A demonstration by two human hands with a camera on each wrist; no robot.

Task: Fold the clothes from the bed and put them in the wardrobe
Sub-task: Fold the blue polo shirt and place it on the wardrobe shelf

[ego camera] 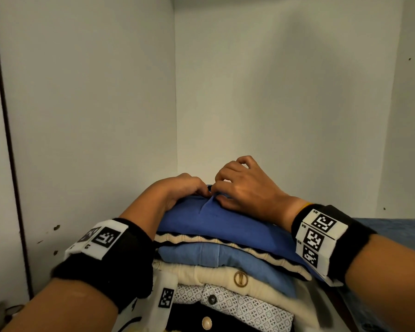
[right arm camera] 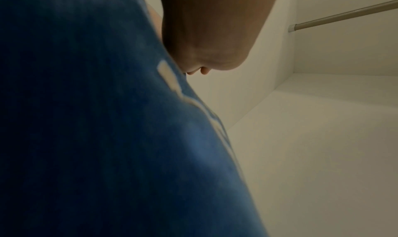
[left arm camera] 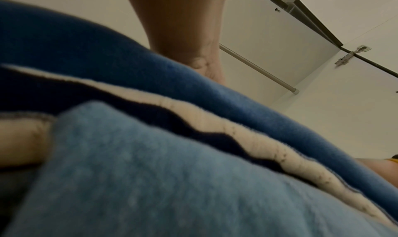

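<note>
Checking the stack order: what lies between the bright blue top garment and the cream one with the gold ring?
Below the bright blue top garment comes a navy piece with cream zigzag trim, then a light blue garment, then the cream one. The head view shows this.

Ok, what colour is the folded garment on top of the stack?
The top garment is solid royal blue, with both hands on it. The head view shows it best.

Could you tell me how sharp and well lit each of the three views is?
Head view: evenly lit and sharp on both hands, left hand and right hand, atop the blue garment; edges bend from the wide lens. Left wrist view: the light blue fabric is close and blurred, the hanging rail sharper. Right wrist view: dim and soft, the garment in shadow.
</note>
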